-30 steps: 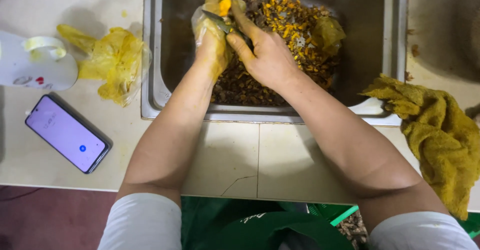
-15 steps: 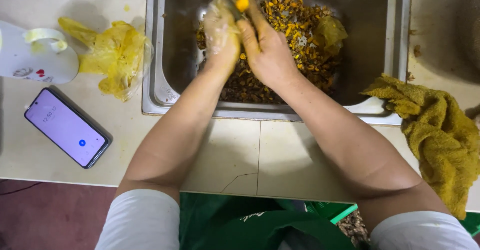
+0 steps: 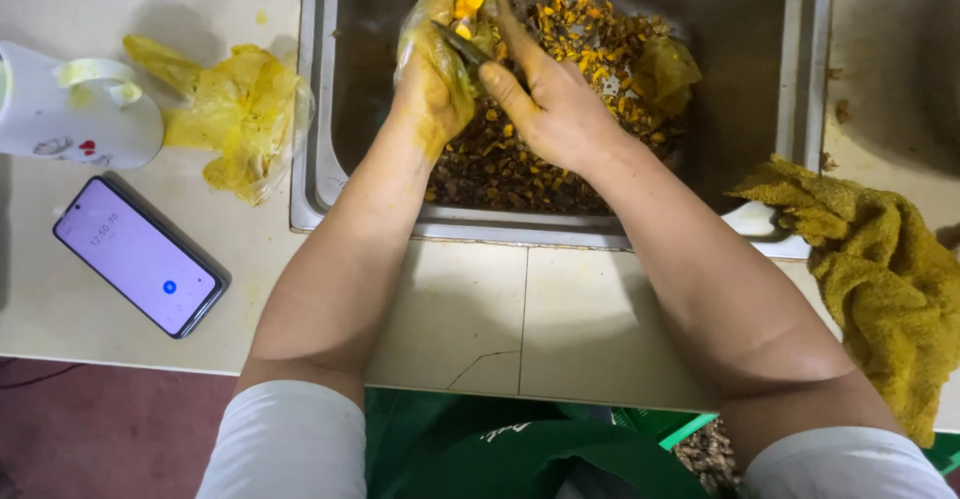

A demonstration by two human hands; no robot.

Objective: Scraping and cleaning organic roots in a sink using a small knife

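While the gloved left hand (image 3: 432, 84) grips an orange root piece (image 3: 466, 3) over the sink (image 3: 318, 109), right hand (image 3: 555, 109) clasps a knife (image 3: 460, 44), peeling; next cut needs steadiness.

My hands have risen toward the far side of the sink: the gloved left hand (image 3: 432, 77) now lifts the orange root piece (image 3: 466, 3) higher, the right hand (image 3: 555, 109) working the knife (image 3: 462, 44) against it.

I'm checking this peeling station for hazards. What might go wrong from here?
The knife in the bare right hand points toward the thinly gloved left hand gripping the yellow root piece; a slip may cut it. The phone lies uncovered near the stained plastic glove and could pick up yellow stains.
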